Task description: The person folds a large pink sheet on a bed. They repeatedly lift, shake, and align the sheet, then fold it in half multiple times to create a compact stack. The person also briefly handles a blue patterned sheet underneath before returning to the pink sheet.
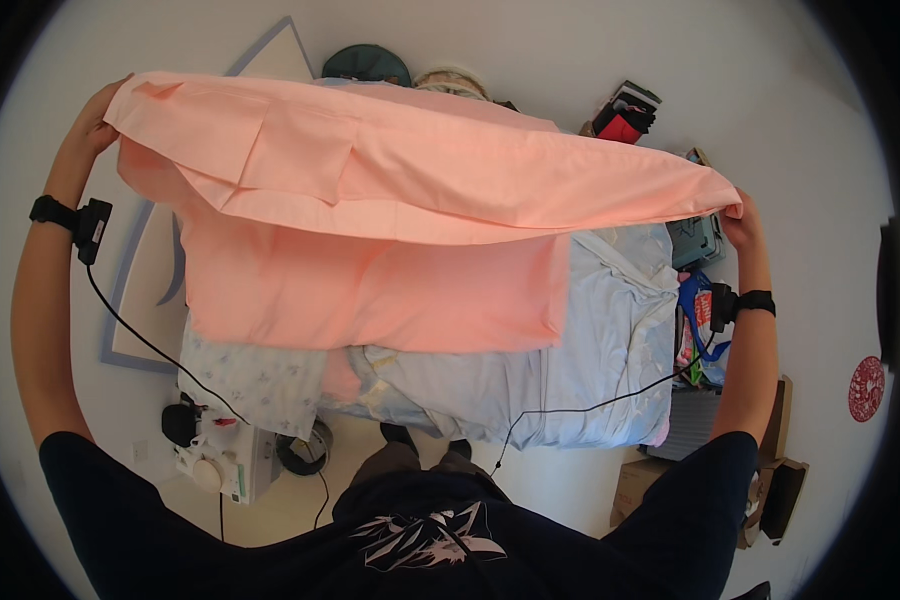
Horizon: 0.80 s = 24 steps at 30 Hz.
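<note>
A large pink cloth (pixel 390 165), perhaps a sheet or cover, is stretched wide between my raised arms. My left hand (pixel 103 120) grips its upper left corner, and my right hand (pixel 742 217) holds the far right end, where the fabric bunches. Folds and a squarish flap show near the left end. Its lower part hangs in front of or over a bed with a rumpled light blue sheet (pixel 607 300); where it touches the bed is unclear. A pale patterned cloth (pixel 251 375) lies at the bed's near left corner.
A small white cabinet (pixel 258 465) with items on top and a round bin (pixel 303 448) stand at the near left. Cardboard boxes (pixel 637 487) and a grey ridged container (pixel 690 424) are at the right. Cables (pixel 585 409) run from both wrist devices.
</note>
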### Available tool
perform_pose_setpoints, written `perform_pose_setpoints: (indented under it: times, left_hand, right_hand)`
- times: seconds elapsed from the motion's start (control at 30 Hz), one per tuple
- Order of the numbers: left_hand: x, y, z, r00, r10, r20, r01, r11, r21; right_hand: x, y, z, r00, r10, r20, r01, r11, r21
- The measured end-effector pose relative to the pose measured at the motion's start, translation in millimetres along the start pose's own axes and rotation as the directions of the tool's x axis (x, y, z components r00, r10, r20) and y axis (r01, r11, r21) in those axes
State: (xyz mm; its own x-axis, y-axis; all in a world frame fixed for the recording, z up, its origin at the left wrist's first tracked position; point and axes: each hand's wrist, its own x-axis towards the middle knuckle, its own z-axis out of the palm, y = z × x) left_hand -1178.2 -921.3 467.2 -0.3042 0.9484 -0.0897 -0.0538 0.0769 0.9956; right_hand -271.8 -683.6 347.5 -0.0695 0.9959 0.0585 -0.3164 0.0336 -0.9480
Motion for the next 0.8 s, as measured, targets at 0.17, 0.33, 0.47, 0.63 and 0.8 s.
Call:
perform_pose_setpoints:
  times: [0.17, 0.33, 0.47, 0.63, 0.8]
  left_hand:
    - [-20.2, 26.4, 46.4, 0.988, 0.148, 0.044, -0.152, 0.981, 0.117]
    - [-57.8, 66.3, 94.3, 0.985, 0.172, -0.003, -0.163, 0.939, 0.303]
    - [-73.1, 80.4, 103.1, 0.901, 0.347, 0.26, -0.352, 0.237, 0.905]
    - [-96.7, 108.7, 176.4, 0.97, 0.108, -0.218, 0.005, 0.887, 0.462]
    - [-99.6, 132.2, 169.0, 0.981, 0.191, -0.04, -0.017, 0.292, 0.956]
  right_hand:
    - [56.9, -78.3, -111.4, 0.975, 0.002, 0.221, -0.036, 0.988, 0.148]
    - [132.9, -79.8, -164.7, 0.948, -0.061, 0.313, -0.049, 0.942, 0.332]
    - [190.0, -86.6, -212.5, 0.991, -0.073, 0.113, 0.034, 0.949, 0.315]
    - [195.8, -42.2, -195.7, 0.988, 0.006, 0.154, -0.073, 0.895, 0.441]
    - [200.6, -40.9, -219.2, 0.959, -0.098, 0.266, -0.037, 0.888, 0.459]
